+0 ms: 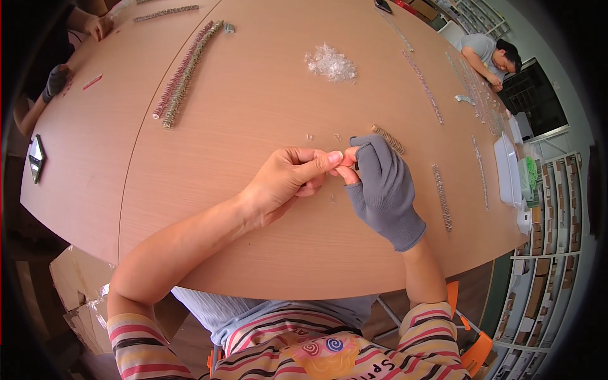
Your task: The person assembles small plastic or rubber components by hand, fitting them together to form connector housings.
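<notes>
My bare left hand [286, 180] and my right hand [387, 190], in a grey fingerless glove, meet fingertip to fingertip over the near half of the table. Both are closed in a pinch; whatever sits between the fingertips is too small and covered to make out. Just beyond them lie two tiny clear plastic pieces, one a clear bit [309, 136] on the left. Another faint clear piece [332, 197] rests below the fingers. A short rod wrapped in brown-gold rings [389, 139] lies right behind the gloved hand.
A heap of clear plastic pieces [330, 64] lies farther back. Two long ring-wrapped rods [190, 73] are at left; a dark ringed rod [442, 197] and a thin silvery one [479, 172] are at right. A white tray [508, 170] stands by the right edge. Other people sit at both far sides.
</notes>
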`<state>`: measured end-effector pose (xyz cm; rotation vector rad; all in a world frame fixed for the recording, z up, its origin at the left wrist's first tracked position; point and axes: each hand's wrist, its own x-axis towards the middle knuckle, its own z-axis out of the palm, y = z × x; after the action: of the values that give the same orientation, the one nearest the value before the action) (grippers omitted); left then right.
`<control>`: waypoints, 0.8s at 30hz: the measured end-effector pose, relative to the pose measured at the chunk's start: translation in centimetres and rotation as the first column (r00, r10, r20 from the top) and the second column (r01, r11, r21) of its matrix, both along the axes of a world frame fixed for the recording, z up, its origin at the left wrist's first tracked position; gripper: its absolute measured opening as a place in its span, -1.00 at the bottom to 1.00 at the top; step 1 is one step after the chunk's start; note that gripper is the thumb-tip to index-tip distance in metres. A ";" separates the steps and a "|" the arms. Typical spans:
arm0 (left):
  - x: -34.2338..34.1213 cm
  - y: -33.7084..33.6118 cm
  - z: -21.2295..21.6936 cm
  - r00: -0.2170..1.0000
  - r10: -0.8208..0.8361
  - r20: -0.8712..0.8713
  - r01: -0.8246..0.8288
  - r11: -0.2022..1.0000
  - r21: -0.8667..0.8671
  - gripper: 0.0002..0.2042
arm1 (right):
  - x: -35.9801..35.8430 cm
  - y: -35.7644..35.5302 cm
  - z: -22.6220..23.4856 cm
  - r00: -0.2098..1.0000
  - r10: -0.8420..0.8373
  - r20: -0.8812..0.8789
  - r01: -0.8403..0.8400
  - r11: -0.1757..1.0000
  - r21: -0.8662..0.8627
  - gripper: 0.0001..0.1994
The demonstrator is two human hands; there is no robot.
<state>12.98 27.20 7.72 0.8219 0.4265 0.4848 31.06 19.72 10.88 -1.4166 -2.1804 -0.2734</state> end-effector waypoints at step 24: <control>-0.1 0.6 -0.8 0.999 -0.038 -0.005 0.038 0.996 -0.079 -0.61 | 2.5 0.3 1.0 0.933 -0.059 -0.355 -0.039 0.964 -0.262 -0.87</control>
<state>12.92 27.81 6.89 0.7539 0.4328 0.4277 33.60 20.06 11.91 -1.4819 -1.9545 0.2701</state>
